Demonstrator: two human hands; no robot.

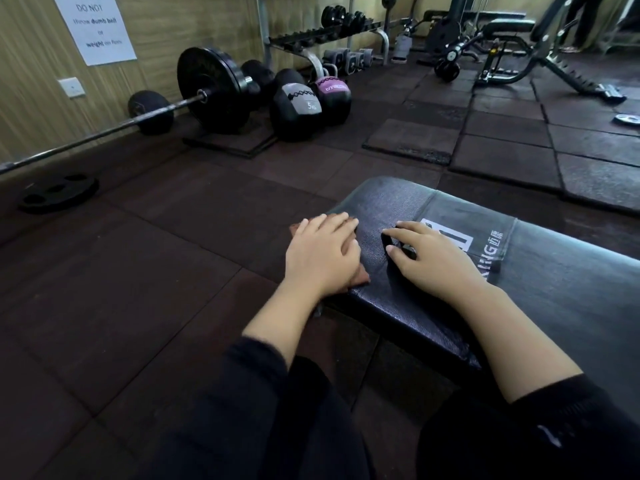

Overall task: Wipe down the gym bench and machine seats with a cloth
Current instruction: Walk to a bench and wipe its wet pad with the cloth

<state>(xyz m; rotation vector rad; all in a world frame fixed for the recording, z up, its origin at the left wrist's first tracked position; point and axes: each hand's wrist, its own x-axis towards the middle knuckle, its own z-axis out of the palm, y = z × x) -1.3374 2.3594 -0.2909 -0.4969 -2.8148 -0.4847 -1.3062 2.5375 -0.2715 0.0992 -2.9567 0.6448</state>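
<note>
Nearest: both forearms reach fwd out of dark sleeves point(242, 393), over dark rubber floor tiles point(145, 271).

L hand point(320, 252) lies flat, fingers straight and together, pressing a brownish cloth point(360, 277) onto the near-left edge of the bench point(554, 289). Cloth mostly hidden under the palm; only a corner shows at the thumb side and a sliver past the fingertips. No curl round it, so a press, not a grasp.

R hand point(431, 256) rests on the bench pad just beside the L, apart from it. Fingers spread and relaxed, holding nothing. It partly covers a white logo patch point(460, 237) w/ lettering.

Bench pad: black, grained, glossy, running off to the right.

Mid-distance, left: a plate point(59, 194) flat on the floor. A barbell point(166, 109) lies along the wall w/ a large disc on its end. Next to it, two medicine balls point(298, 109), one grey-panelled marked 5 kg, one pink-panelled, touching.

Centre: a loose mat point(412, 140) sits on top of the tiles.

Far: dumbbell rack point(329, 36) w/ a few dumbbells, kettlebells below. Right: an incline bench point(512, 43) and machine frame. Paper notice point(95, 27) on the wall, upper left.
</note>
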